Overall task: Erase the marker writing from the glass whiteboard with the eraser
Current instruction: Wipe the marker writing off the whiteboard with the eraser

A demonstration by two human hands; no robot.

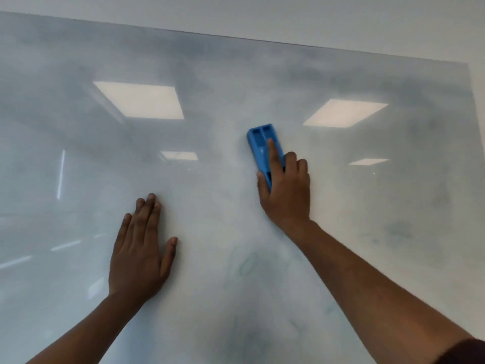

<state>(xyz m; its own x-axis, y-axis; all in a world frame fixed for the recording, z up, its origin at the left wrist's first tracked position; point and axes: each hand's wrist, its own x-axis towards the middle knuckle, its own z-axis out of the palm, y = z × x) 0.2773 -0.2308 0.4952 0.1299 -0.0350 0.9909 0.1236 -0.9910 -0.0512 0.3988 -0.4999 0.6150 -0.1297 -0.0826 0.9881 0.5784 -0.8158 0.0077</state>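
Note:
The glass whiteboard [210,88] fills most of the view, hazy with grey-blue marker smears. A blue plastic eraser [259,143] lies flat against the board right of centre, its long side running up and down. My right hand [284,190] holds the eraser's lower half, thumb on its left edge, index finger stretched along its back, other fingers curled at its right side. My left hand [141,248] presses flat on the glass lower left, fingers straight. Faint blue marker traces [246,264] show between my arms and at the right [399,229].
The board's top edge [262,39] and right edge [475,114] meet the white wall [341,17]. Ceiling light panels reflect in the glass [139,99]. A dark smudge [249,337] lies low on the board.

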